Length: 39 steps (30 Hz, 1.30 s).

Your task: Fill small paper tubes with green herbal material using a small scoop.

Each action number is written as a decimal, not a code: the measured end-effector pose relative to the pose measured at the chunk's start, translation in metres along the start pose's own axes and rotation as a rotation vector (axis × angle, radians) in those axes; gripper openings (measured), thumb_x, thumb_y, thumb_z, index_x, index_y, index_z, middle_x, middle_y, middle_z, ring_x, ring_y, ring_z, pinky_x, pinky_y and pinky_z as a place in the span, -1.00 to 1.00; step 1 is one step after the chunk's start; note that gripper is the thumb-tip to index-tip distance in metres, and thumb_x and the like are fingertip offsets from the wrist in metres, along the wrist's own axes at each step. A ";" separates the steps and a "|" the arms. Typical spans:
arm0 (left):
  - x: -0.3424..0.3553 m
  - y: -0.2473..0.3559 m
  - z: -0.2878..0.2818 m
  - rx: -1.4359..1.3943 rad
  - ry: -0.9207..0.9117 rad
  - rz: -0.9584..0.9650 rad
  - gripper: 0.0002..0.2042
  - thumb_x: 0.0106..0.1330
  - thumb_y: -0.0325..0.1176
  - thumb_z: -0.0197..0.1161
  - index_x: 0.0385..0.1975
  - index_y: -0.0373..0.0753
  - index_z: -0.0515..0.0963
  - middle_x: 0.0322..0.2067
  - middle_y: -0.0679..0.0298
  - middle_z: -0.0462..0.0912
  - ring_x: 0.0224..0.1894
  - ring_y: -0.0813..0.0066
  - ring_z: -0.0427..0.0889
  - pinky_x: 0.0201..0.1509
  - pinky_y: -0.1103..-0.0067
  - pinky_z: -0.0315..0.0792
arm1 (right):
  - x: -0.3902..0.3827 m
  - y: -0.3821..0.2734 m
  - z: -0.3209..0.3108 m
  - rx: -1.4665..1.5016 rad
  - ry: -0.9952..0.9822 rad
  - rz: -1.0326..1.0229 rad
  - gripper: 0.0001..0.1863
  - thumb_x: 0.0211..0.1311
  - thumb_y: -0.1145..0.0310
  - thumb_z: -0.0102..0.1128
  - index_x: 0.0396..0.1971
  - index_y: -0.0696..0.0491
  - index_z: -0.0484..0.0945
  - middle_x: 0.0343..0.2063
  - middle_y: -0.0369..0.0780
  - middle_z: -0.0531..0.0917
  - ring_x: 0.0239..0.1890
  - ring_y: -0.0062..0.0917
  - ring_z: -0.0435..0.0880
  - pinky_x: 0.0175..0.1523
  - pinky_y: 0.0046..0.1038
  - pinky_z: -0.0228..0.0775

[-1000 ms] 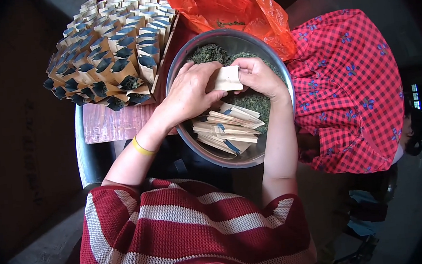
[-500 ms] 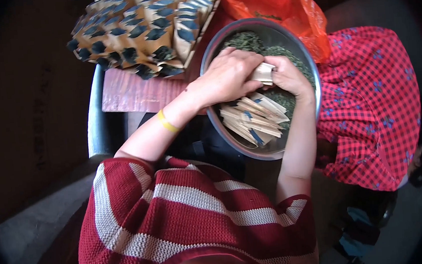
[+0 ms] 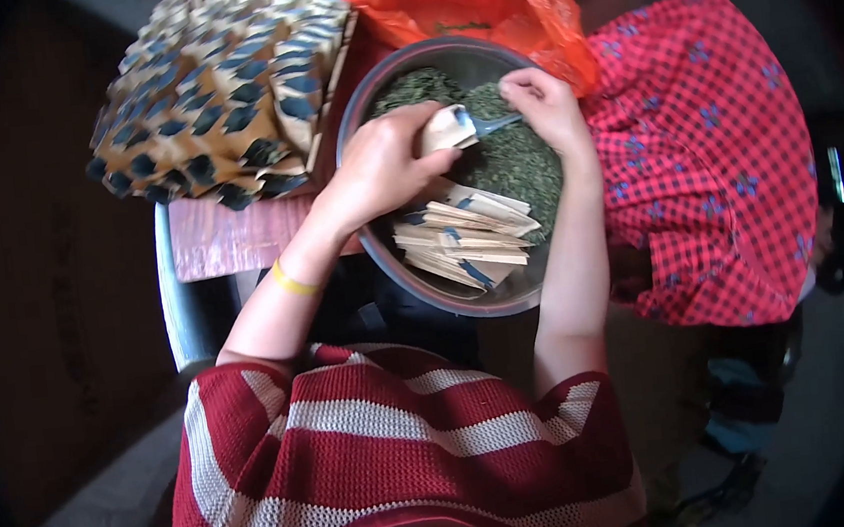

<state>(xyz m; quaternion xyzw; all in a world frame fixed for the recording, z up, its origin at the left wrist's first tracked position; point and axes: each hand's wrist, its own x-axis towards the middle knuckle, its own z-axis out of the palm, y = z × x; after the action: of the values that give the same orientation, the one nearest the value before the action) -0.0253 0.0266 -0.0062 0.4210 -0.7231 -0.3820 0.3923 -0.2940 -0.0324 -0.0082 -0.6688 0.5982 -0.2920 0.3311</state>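
A round metal bowl point(image 3: 414, 282) in front of me holds dark green dried leaves point(image 3: 511, 160) and a stack of flat tan paper packets point(image 3: 465, 235). My left hand point(image 3: 383, 166) holds one small tan packet point(image 3: 445, 129) over the leaves. My right hand point(image 3: 540, 103) grips a metal spoon point(image 3: 490, 125) whose bowl points into the packet's mouth. Both hands are above the far half of the bowl.
A large pile of filled tan packets with dark blue marks point(image 3: 221, 90) lies at the upper left on a pink surface point(image 3: 230, 245). An orange plastic bag point(image 3: 465, 4) sits behind the bowl. A person in a red checked garment point(image 3: 713, 148) is at my right.
My right hand has taken up a spoon and brought it to the packet's mouth. My left hand has turned the packet toward it. The view has shifted slightly.
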 end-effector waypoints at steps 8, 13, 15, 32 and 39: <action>0.002 0.005 0.000 -0.073 0.078 -0.040 -0.47 0.19 -0.30 0.40 0.12 -0.43 0.49 -0.10 -0.08 0.68 -0.02 0.20 0.69 0.09 0.42 0.50 | -0.015 -0.023 0.008 -0.829 -0.082 0.080 -0.74 0.08 0.14 0.37 -0.26 -0.07 0.71 -0.11 -0.23 0.63 0.09 -0.30 0.52 0.21 -0.29 0.33; 0.004 -0.001 0.005 -0.146 0.134 -0.045 -0.48 0.22 -0.27 0.40 0.13 -0.42 0.48 -0.10 -0.03 0.69 -0.03 0.30 0.68 0.09 0.47 0.50 | -0.024 -0.015 -0.004 -0.734 -0.137 0.057 -0.78 0.07 0.13 0.36 -0.34 -0.07 0.70 -0.10 -0.28 0.63 0.10 -0.33 0.50 0.22 -0.30 0.31; 0.005 0.003 0.000 -0.163 0.109 -0.114 -0.48 0.24 -0.26 0.41 0.14 -0.41 0.48 -0.10 0.01 0.70 -0.04 0.37 0.67 0.08 0.49 0.50 | -0.021 -0.022 -0.005 -0.752 -0.193 0.081 -0.80 0.08 0.14 0.36 -0.36 -0.08 0.71 -0.07 -0.27 0.64 0.13 -0.33 0.49 0.24 -0.27 0.28; 0.003 0.006 -0.001 -0.124 0.069 -0.115 -0.48 0.23 -0.27 0.40 0.14 -0.41 0.48 -0.16 0.04 0.70 -0.16 0.43 0.69 -0.06 0.52 0.55 | -0.008 -0.013 0.009 -0.661 0.088 0.161 -0.70 0.20 0.10 0.30 -0.30 0.04 0.64 -0.45 -0.08 0.71 -0.32 -0.20 0.71 -0.21 -0.23 0.49; 0.003 0.000 0.001 -0.128 0.087 -0.053 -0.48 0.24 -0.27 0.40 0.14 -0.42 0.48 -0.23 0.12 0.70 -0.33 0.54 0.65 -0.24 0.57 0.55 | -0.003 -0.002 0.010 -0.314 0.086 0.139 -0.64 0.13 0.15 0.44 -0.20 0.09 0.66 -0.51 -0.27 0.68 -0.47 -0.63 0.58 -0.32 -0.49 0.42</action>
<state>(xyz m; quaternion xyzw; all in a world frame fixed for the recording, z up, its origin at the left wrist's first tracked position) -0.0275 0.0239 -0.0057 0.4303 -0.6679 -0.4193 0.4392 -0.2852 -0.0279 -0.0126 -0.6562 0.6949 -0.1996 0.2161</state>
